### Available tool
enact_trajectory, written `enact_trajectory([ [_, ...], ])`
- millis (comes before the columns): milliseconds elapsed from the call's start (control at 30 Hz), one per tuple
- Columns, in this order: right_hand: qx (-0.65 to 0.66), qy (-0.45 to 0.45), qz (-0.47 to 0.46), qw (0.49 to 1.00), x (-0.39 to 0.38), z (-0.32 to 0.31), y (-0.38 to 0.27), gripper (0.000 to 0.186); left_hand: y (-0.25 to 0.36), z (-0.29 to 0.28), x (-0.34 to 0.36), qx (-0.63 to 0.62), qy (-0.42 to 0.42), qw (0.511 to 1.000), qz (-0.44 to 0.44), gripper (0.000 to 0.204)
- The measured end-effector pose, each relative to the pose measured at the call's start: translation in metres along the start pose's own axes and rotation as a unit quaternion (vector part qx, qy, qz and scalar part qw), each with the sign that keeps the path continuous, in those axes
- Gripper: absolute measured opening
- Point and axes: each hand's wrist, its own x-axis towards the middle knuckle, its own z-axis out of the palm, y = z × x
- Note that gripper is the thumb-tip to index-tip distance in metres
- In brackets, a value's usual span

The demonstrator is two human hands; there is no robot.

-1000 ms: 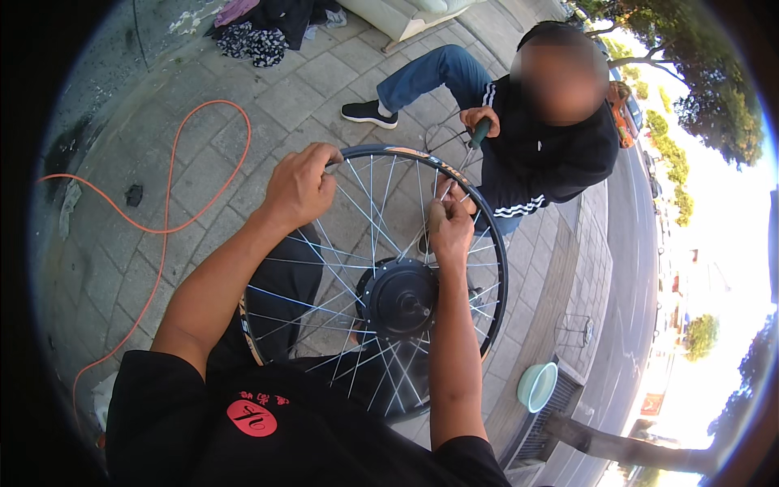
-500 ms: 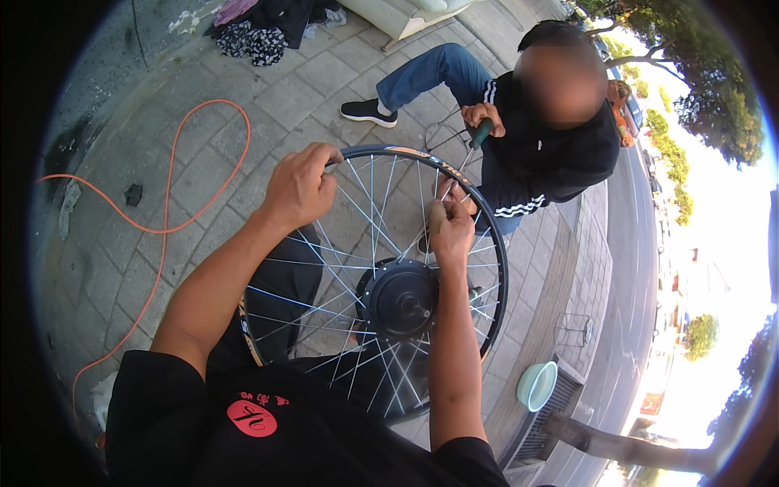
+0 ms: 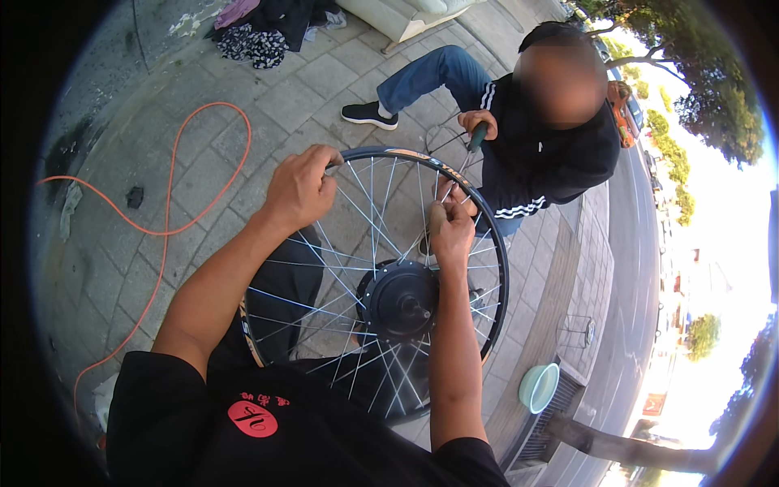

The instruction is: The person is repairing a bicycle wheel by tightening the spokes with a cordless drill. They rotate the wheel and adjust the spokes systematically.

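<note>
the wearer's 2 hands (image 3: 300,190) (image 3: 452,235) touch 1 wheel (image 3: 399,302).

That large black bicycle wheel (image 3: 399,303) in front of me lies broad side up, partly over someone's dark-trousered leg (image 3: 302,277). Orange-and-white decals (image 3: 406,153) mark its narrow rim (image 3: 503,276); thin silver spokes (image 3: 377,212) run in to a fat, round black hub (image 3: 388,297). A green-handled tool (image 3: 478,136) with a slim metal shaft slants towards the far rim.

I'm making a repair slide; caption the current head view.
Left hand on the rim, right hand at the spokes of a wheel, a co-worker opposite.
</note>
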Motion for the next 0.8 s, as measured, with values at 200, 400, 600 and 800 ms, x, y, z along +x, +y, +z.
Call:
enact_trajectory([
  [200, 0.001, 0.012, -0.027, 1.0, 0.0017, 0.0019, 0.0046, 0.032, 0.0028, -0.0019, -0.0009, 0.002, -0.009, 1.0, -0.008, 0.031],
  [400, -0.01, 0.01, -0.022, 1.0, 0.0011, 0.0011, 0.0029, 0.032, 0.0013, -0.0013, -0.0019, 0.011, 0.003, 1.0, 0.004, 0.034],
  [600, 0.017, 0.007, -0.015, 1.0, -0.0004, 0.0008, 0.0013, 0.032, 0.0021, -0.0024, -0.0021, 0.002, -0.008, 1.0, -0.007, 0.03],
  [800, -0.002, 0.005, -0.016, 1.0, 0.0006, 0.0003, 0.0017, 0.032, 0.0016, -0.0021, -0.0001, 0.003, -0.004, 1.0, 0.0, 0.03],
])
